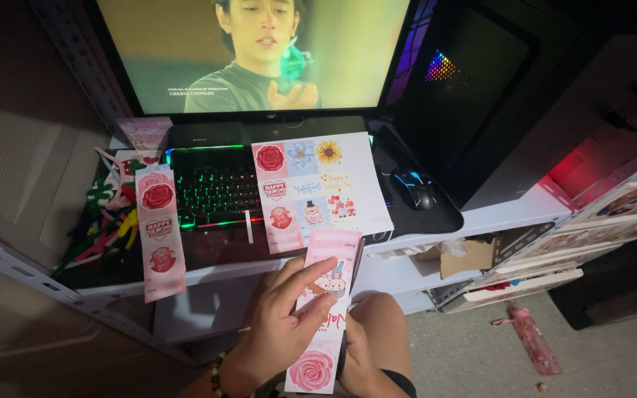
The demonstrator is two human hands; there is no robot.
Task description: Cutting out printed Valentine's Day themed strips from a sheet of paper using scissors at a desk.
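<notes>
My left hand [283, 318] grips a long pink paper strip [325, 309] printed with a rose and cartoon figures, fingers over its front. My right hand [357, 354] sits behind the strip's lower right edge, mostly hidden by it, and seems to support it. The strip is held upright in front of the desk edge. A printed sheet [324, 186] of pink and blue sticker designs lies over the right part of a lit keyboard [211, 188]. Another pink strip [160, 232] with roses hangs over the desk's left front.
A monitor [256, 51] showing a person stands behind the keyboard. A mouse [414, 188] rests on a black pad, a dark computer tower [473, 88] to its right. Coloured pipe cleaners [105, 221] lie at left. Printed sheets [599, 228] lean at right; a pink packet [532, 339] lies on the floor.
</notes>
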